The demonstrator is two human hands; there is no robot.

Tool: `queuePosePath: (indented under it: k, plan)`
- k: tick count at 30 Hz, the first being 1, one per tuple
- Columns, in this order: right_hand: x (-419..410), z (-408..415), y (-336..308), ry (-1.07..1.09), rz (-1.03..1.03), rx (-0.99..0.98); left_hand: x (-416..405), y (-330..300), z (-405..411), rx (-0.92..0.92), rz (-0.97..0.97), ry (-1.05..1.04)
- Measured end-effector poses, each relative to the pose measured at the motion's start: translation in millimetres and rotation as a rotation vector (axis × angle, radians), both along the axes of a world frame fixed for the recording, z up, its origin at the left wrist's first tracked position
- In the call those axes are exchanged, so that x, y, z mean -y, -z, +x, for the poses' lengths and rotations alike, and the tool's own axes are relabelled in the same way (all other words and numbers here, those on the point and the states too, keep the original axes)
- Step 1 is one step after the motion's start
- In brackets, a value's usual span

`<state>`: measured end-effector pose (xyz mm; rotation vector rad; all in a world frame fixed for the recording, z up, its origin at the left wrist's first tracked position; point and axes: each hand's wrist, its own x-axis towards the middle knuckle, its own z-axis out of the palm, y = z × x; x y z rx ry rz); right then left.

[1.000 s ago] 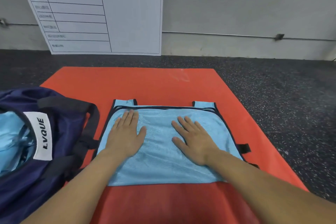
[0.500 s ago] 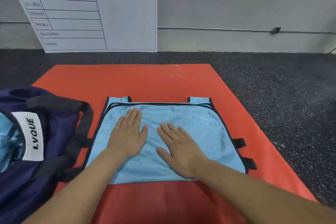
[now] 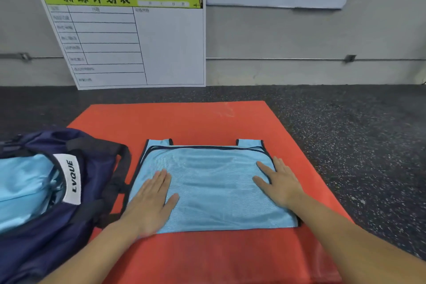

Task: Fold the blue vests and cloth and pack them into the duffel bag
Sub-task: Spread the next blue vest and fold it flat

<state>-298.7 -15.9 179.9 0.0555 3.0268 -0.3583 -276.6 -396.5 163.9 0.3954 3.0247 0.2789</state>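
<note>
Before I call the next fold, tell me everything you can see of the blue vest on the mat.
The blue vest is light blue mesh-like fabric edged in dark binding, folded into a rough rectangle, with two strap tabs poking out at its far edge. It lies flat on the orange mat, right of the duffel bag. The left hand presses flat on its near-left part; the right hand lies flat over its right edge. Neither grips it.

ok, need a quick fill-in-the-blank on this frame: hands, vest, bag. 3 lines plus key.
1. Both hands, the left hand and the right hand, lie flat on the blue ____.
2. The vest lies on a ____ mat.
3. The duffel bag sits to the vest's ____.

Missing words: vest; red; left
</note>
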Motion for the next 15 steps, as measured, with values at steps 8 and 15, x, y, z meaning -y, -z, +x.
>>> queuePosePath:
  k: [8,15]
  plan:
    - [9.2,-32.8,3.0,-0.052,-0.011,-0.007,42.6,-16.0,61.2,0.04,-0.09,0.117]
    - [3.2,-39.6,5.1,-0.02,0.052,-0.019,44.0,-15.4,72.7,-0.058,-0.073,0.112]
